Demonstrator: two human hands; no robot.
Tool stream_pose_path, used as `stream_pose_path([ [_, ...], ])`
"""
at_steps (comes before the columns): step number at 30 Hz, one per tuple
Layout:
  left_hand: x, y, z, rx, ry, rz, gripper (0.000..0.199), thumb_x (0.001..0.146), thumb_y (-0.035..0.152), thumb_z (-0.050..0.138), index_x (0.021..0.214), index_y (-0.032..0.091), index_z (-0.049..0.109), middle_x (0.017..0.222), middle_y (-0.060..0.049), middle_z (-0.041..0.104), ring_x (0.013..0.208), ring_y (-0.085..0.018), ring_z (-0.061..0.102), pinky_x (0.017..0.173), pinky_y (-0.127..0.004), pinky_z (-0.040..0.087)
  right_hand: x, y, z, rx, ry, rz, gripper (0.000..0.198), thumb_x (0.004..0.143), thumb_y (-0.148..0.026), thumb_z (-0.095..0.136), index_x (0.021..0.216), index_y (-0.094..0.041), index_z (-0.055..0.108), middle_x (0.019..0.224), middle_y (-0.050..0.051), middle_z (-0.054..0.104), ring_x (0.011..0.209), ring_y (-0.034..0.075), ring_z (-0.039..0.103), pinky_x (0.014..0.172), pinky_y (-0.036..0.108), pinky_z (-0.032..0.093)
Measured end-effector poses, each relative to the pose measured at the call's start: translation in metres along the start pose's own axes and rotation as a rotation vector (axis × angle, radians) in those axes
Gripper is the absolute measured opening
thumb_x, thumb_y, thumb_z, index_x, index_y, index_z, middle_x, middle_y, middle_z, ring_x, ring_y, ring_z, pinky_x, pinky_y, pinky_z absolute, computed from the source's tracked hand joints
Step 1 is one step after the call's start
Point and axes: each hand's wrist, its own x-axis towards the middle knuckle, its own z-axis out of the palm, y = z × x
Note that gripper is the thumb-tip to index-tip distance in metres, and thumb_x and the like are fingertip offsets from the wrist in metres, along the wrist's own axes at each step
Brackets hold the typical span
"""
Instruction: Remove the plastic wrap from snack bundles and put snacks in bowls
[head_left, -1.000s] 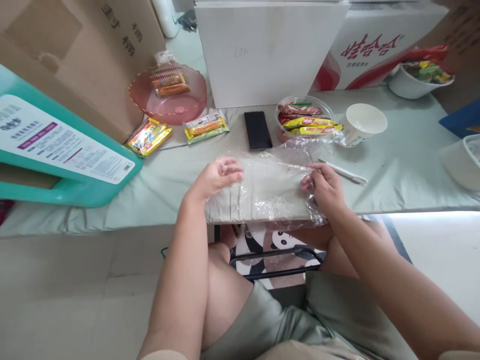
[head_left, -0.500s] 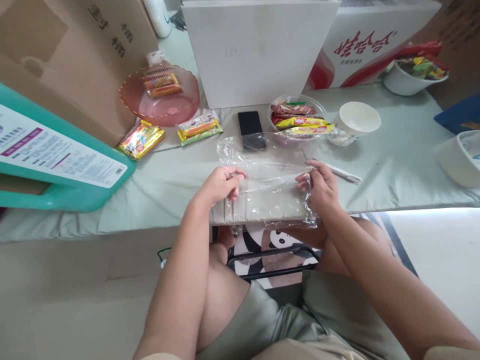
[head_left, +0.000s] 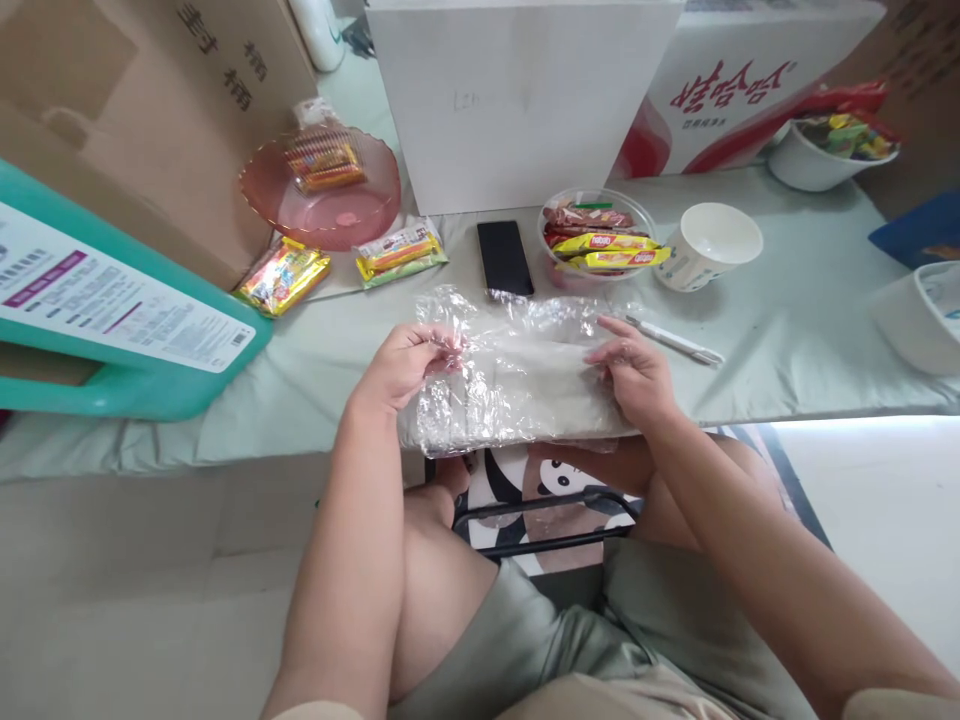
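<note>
A crinkled clear plastic bag (head_left: 517,390) lies spread over the front edge of the covered table, between my two hands. My left hand (head_left: 405,365) pinches its left side, fingertips closed on the film. At the bag's right side my right hand (head_left: 634,370) has thumb and fingers on the film, with the index finger stretched out. Just beyond the bag rests a black phone (head_left: 505,258). A white pen-like tool (head_left: 679,342) lies right behind my right hand.
Behind stand a clear bowl of wrapped snacks (head_left: 600,245), a paper cup (head_left: 712,250) and a white box (head_left: 525,110). To the left are a pink bowl (head_left: 352,215), snack packs (head_left: 401,255) and a green jug (head_left: 150,380). White bowls (head_left: 806,160) stand at the right.
The bag has dropped lower and flatter, away from the snack bowl and cup. My left hand has moved left and now pinches the film; my right hand has shifted slightly.
</note>
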Motion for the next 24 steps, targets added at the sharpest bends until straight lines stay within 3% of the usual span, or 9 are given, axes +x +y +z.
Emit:
stream_pose_path([
  [5,0.005,-0.011,-0.009,0.164,0.028,-0.007,0.005,0.061,0.018,0.068,0.060,0.016,0.073,0.085,-0.009,0.077,0.074,-0.015,0.068,0.066,-0.025,0.055,0.001,0.002,-0.004,0.035,0.032,0.000,0.019,0.078,-0.027,0.061,0.060,-0.021,0.061,0.131,0.005,0.065,0.083,0.016,0.068,0.065,0.033,0.054],
  [11,0.005,-0.006,-0.009,0.141,0.105,0.125,0.024,0.056,0.012,0.059,0.068,0.018,0.079,0.095,-0.007,0.077,0.086,-0.017,0.068,0.071,-0.024,0.053,0.001,0.002,-0.004,0.141,0.023,0.055,0.010,0.078,-0.034,0.063,0.076,-0.024,0.064,0.133,0.004,0.063,0.084,0.016,0.068,0.061,0.030,0.053],
  [14,0.003,-0.001,-0.007,0.038,0.118,0.129,0.024,0.058,0.017,0.057,0.067,0.016,0.079,0.098,-0.008,0.076,0.080,-0.015,0.068,0.065,-0.023,0.052,0.001,0.002,-0.005,0.068,0.002,0.020,0.013,0.077,-0.030,0.062,0.066,-0.024,0.061,0.127,0.005,0.064,0.090,0.018,0.068,0.069,0.033,0.057],
  [17,0.002,0.002,-0.005,-0.030,0.137,0.067,0.020,0.068,0.032,0.066,0.068,0.015,0.076,0.095,-0.009,0.075,0.073,-0.015,0.068,0.063,-0.025,0.055,0.001,0.001,-0.005,0.047,0.003,-0.005,0.016,0.073,-0.025,0.062,0.058,-0.024,0.061,0.122,0.005,0.064,0.099,0.021,0.068,0.088,0.040,0.059],
  [19,0.001,0.002,-0.004,-0.003,0.145,0.021,0.022,0.067,0.036,0.074,0.074,0.015,0.076,0.091,-0.008,0.074,0.073,-0.016,0.069,0.061,-0.025,0.055,0.001,0.001,-0.005,0.076,0.001,0.005,0.010,0.069,-0.023,0.062,0.059,-0.025,0.064,0.122,0.005,0.064,0.104,0.024,0.067,0.093,0.044,0.058],
  [22,-0.001,0.002,-0.006,0.076,0.152,0.005,0.027,0.061,0.026,0.079,0.086,0.017,0.076,0.080,-0.005,0.072,0.063,-0.015,0.065,0.046,-0.020,0.043,0.002,0.001,-0.006,0.094,0.000,0.035,0.005,0.064,-0.024,0.060,0.064,-0.025,0.065,0.122,0.007,0.066,0.108,0.028,0.065,0.087,0.045,0.058],
  [24,-0.002,0.002,-0.008,0.115,0.147,-0.002,0.035,0.059,0.018,0.075,0.094,0.019,0.076,0.067,-0.002,0.068,0.048,-0.010,0.053,0.038,-0.019,0.030,0.003,0.002,-0.007,0.134,-0.002,0.065,0.009,0.064,-0.028,0.057,0.069,-0.024,0.064,0.123,0.007,0.066,0.099,0.026,0.068,0.076,0.042,0.057],
])
